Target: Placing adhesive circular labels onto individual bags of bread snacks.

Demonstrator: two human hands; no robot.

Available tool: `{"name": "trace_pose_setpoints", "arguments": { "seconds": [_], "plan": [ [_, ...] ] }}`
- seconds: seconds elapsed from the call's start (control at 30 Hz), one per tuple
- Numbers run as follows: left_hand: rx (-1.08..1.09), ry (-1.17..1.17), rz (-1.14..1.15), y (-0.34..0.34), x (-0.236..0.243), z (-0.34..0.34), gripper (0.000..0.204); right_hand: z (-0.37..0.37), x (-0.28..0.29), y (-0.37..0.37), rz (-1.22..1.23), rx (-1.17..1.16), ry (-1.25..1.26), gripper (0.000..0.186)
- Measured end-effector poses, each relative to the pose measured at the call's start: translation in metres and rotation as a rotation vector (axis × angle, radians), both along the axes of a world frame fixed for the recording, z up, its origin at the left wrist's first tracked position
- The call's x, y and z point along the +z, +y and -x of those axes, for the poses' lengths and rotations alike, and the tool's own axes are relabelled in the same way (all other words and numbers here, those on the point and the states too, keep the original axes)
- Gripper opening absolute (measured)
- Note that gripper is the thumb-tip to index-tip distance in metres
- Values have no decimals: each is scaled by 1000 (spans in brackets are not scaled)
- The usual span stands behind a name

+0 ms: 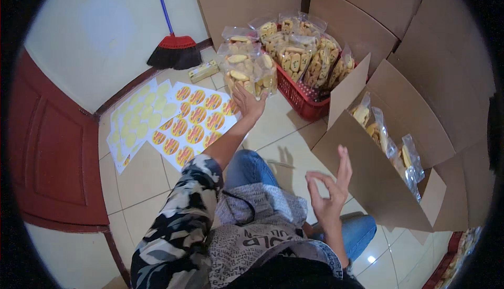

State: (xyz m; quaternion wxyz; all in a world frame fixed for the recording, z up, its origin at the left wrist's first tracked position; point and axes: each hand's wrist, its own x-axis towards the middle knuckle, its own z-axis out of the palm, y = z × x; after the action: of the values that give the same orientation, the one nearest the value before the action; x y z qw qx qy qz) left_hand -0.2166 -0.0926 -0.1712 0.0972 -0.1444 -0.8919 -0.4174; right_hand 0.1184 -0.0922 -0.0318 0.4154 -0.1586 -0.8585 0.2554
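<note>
Clear plastic meets the fingers of the left hand (248, 100), which reach the lower front of a bag of pale biscuits (239, 73); the bag stands directly ahead of that hand, just beyond its fingertips and touching them, though whether they grip it or merely rest against it cannot be told. Well apart from the bag, nearer the body and to the right, the right hand (331, 192) is raised with thumb and forefinger curved toward each other and other fingers extended; whether anything is pinched between the tips is unclear. Just left of the left hand, a white sheet of round orange-and-yellow stickers (197, 121) lies on the tiled floor (142, 181), overlapped at its left by sheets with pale yellow circles (140, 113). Beside the bag on its right, a red plastic basket (299, 99) holds many more bagged biscuits (315, 61). Right of the right hand, an open cardboard box (375, 171) contains further clear bags (386, 137). Beyond the sheets, a broom (176, 50) leans against the wall (110, 27).
</note>
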Motion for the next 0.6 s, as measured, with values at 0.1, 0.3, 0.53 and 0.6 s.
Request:
{"name": "trace_pose_setpoints", "arguments": {
  "seconds": [0.1,0.3,0.53,0.6],
  "plan": [
    [246,-28,174,44,3,23,108,-15,-23,-2,71,-53,-97,10],
    [431,167,-34,47,-29,66,72,-48,-59,-2,372,-145,-230,10],
    [321,316,-486,-59,20,58,32,-56,-70,2,549,-141,-206,9],
    [204,436,-530,-102,52,38,35,-57,-74,5,618,-74,-126,8]
  ]
}}
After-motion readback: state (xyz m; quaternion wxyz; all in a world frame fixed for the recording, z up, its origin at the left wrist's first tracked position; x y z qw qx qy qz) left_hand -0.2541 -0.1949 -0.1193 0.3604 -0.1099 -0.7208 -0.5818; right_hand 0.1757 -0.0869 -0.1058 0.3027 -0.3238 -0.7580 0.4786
